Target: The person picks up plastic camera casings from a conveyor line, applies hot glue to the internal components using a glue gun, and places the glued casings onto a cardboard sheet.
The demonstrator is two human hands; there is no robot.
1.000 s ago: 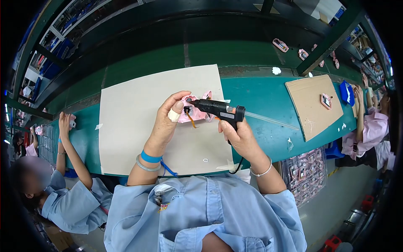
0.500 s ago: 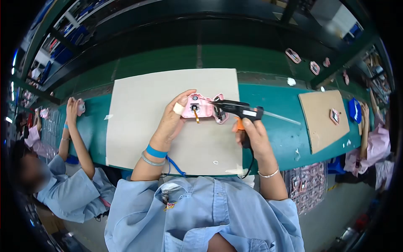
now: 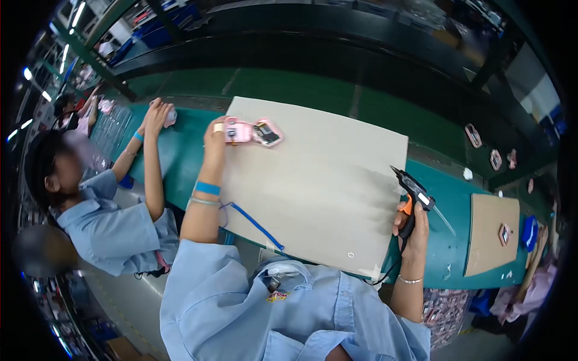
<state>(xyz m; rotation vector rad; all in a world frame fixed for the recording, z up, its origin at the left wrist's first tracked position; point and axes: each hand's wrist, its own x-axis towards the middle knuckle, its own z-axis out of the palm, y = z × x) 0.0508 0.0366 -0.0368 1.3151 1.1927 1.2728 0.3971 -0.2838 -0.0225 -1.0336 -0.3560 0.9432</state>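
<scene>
At the upper left of the cardboard sheet (image 3: pixel 313 180), my left hand (image 3: pixel 214 141) grips a pink plastic housing (image 3: pixel 239 131) by its left side. Beside it, joined or touching, lies the other half (image 3: pixel 267 132), which has dark electronic parts inside. A pale wrap covers one of my fingers, and a blue band circles my wrist. On the right, my right hand (image 3: pixel 413 225) is closed around a black hot glue gun (image 3: pixel 415 191) with an orange trigger. Its nozzle points up and left over the cardboard, well apart from the housing. A clear glue stick sticks out of its back.
A co-worker in a blue shirt (image 3: pixel 114 222) sits at the left, handling a pink part (image 3: pixel 170 116). At the right, another cardboard piece (image 3: pixel 487 240) carries a pink part (image 3: pixel 504 234). Several pink parts lie along the far ledge. A blue coiled cord (image 3: pixel 256 225) crosses the front edge.
My left hand has carried the housing left, away from the glue gun. The glue gun in my right hand has moved right and back from it. The view has turned left.
</scene>
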